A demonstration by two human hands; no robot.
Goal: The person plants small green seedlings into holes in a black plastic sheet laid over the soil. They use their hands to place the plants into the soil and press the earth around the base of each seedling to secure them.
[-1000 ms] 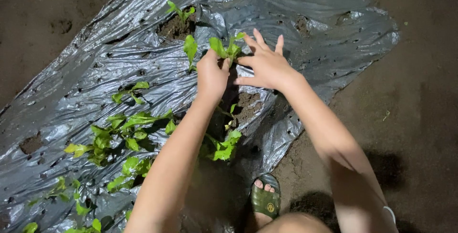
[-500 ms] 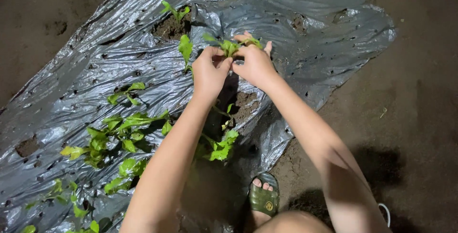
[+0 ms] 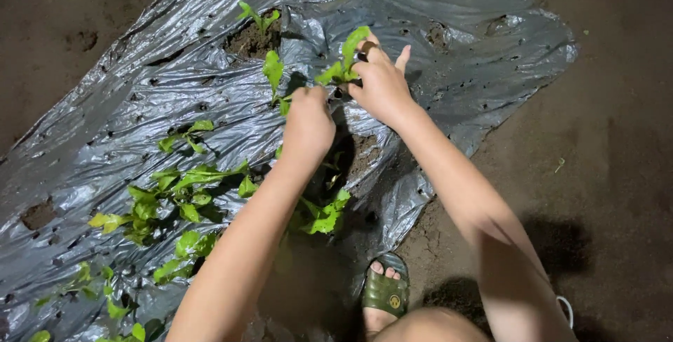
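While right hand (image 3: 382, 84) pinches seedling (image 3: 343, 58), left hand (image 3: 307, 123) fisted beside; plastic mulch (image 3: 456, 26) beneath

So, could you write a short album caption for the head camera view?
Both hands, left hand and right hand, hold a green seedling over silver plastic mulch.

Bare dark brown soil ground (image 3: 617, 139) on all sides, damp-looking, scattered with small bits. Crinkled silver-grey plastic mulch sheet (image 3: 463, 26) spread across it, dotted with small holes, glinting under a harsh light from above. Deep shadows at lower right.
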